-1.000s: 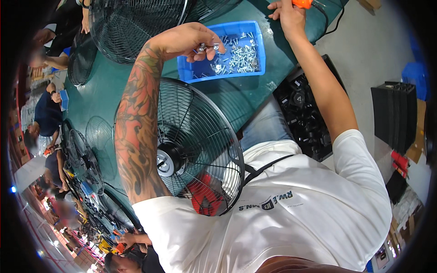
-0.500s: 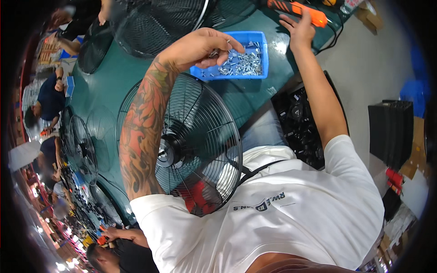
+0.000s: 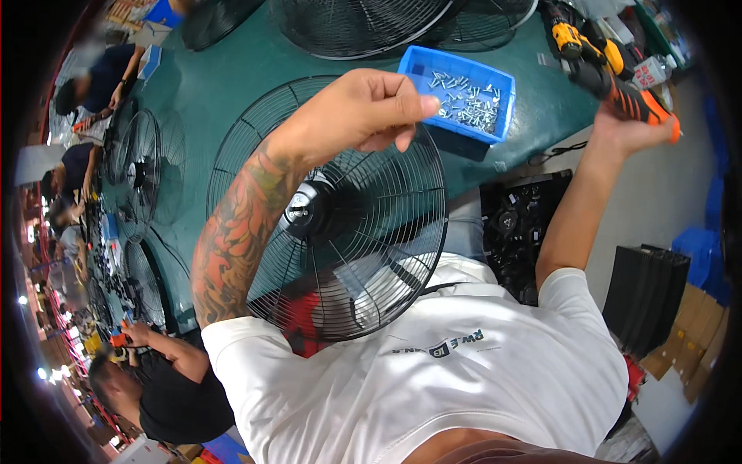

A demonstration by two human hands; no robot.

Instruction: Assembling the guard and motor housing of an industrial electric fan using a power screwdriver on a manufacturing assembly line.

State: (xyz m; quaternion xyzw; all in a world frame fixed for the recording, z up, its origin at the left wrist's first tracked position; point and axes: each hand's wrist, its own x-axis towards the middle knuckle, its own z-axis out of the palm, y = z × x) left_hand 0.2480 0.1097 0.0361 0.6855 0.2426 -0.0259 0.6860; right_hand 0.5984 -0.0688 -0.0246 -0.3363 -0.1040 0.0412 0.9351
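Note:
My left hand (image 3: 359,112) is closed, fingers curled and thumb pressed to them, above the far part of a round fan guard. Silver screws showed between these fingers half a second ago; now the fingers mostly hide them. The black wire guard, with a motor (image 3: 317,215) at its centre, leans between the table edge and my lap, under my left forearm. Just right of that hand stands a blue bin (image 3: 501,130) of loose silver screws (image 3: 471,108). Out to the right, my right hand (image 3: 618,133) grips an orange-and-black power screwdriver (image 3: 635,102) past the table edge.
More black fan guards (image 3: 359,23) lie at the green table's (image 3: 232,66) far side. A yellow-and-black drill (image 3: 568,39) rests at the far right corner. Below my right arm is a box of black parts (image 3: 514,220). Co-workers (image 3: 162,371) sit along the left.
My left hand has drawn away from over the screw bin toward the guard, still closed. My right hand has swung outward and nearer with the power screwdriver. The whole view has shifted.

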